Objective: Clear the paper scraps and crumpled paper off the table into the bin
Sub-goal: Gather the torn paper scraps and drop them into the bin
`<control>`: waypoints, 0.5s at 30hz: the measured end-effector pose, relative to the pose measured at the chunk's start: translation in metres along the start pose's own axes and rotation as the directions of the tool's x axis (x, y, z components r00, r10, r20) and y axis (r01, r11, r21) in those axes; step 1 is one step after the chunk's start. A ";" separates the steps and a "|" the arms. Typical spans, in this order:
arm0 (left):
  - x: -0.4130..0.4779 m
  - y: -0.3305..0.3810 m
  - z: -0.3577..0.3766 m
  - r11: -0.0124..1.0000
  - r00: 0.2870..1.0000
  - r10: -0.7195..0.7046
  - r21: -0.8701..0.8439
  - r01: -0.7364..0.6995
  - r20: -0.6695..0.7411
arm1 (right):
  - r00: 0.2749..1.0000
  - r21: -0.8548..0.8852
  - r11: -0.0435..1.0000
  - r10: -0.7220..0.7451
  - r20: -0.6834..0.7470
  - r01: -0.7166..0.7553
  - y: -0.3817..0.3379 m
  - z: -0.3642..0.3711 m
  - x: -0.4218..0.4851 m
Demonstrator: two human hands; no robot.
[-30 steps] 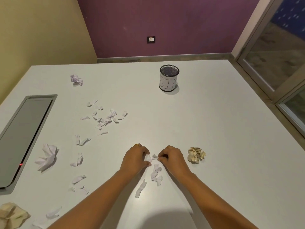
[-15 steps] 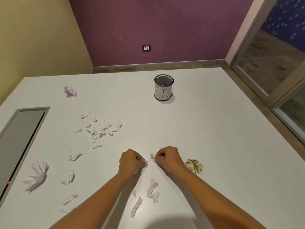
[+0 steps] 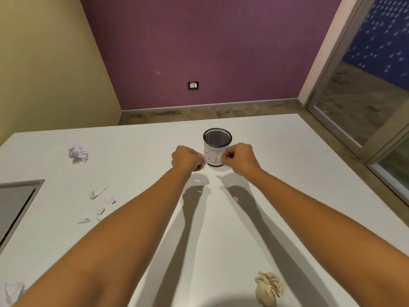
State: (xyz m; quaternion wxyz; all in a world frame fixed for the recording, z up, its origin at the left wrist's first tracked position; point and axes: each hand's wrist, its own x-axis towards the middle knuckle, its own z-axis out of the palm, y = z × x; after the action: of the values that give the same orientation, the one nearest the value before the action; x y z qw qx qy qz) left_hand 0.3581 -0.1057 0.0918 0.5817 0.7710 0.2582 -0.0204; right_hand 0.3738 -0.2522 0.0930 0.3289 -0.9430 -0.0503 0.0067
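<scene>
**Both fists at the mesh bin, scraps pinched**

I see both bare arms stretched up the middle of the frame over the smooth white table (image 3: 287, 173). My left hand (image 3: 185, 158) is curled into a fist just left of the bin (image 3: 217, 147), and a sliver of white paper shows at its fingertips, pinched there. My right hand (image 3: 240, 157) is curled the same way just right of the bin, with a small white scrap nipped between thumb and forefinger. Both fists sit in front of the bin's lower wall, at about label height, below its rim; whether they touch it I cannot tell.

The bin is a small upright cylinder of black wire mesh with a round dark rim, wrapped in a white paper label bearing hand-drawn letters, partly hidden by my hands.

At centre left a loose scatter of flat, torn white paper scraps (image 3: 100, 201) lies on the table. Further up on the left sits a crumpled white ball (image 3: 78, 153) with faint purple marks. A tan crumpled ball (image 3: 269, 289), deeply creased, rests at the lower right. Another white crumpled wad (image 3: 11, 292) peeks in at the lower left corner. A grey recessed panel (image 3: 15, 204) with a metal frame is set into the table at the left edge.
</scene>
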 end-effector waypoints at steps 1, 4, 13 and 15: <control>0.009 0.009 0.006 1.000 1.000 0.017 -0.007 -0.017 -0.008 | 0.999 0.013 1.000 0.005 -0.035 -0.004 -0.001 -0.004 0.012; 0.030 0.034 0.023 0.997 0.997 0.058 -0.047 -0.060 -0.041 | 0.993 0.064 0.997 0.045 -0.105 -0.039 -0.003 -0.011 0.041; 0.054 0.057 0.046 0.997 0.996 0.074 0.019 -0.073 -0.042 | 0.975 0.137 0.980 0.163 -0.151 -0.143 -0.001 -0.004 0.080; 0.056 0.053 0.045 0.996 0.994 0.086 0.010 -0.086 -0.062 | 0.974 0.149 0.980 0.160 -0.164 -0.136 0.000 -0.003 0.080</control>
State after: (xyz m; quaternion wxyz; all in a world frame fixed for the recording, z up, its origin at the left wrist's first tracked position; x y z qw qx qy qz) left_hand 0.4412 -0.1358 0.1062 0.5707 0.7839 0.2428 0.0278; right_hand 0.4532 -0.2464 0.0970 0.3943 -0.9164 0.0497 -0.0481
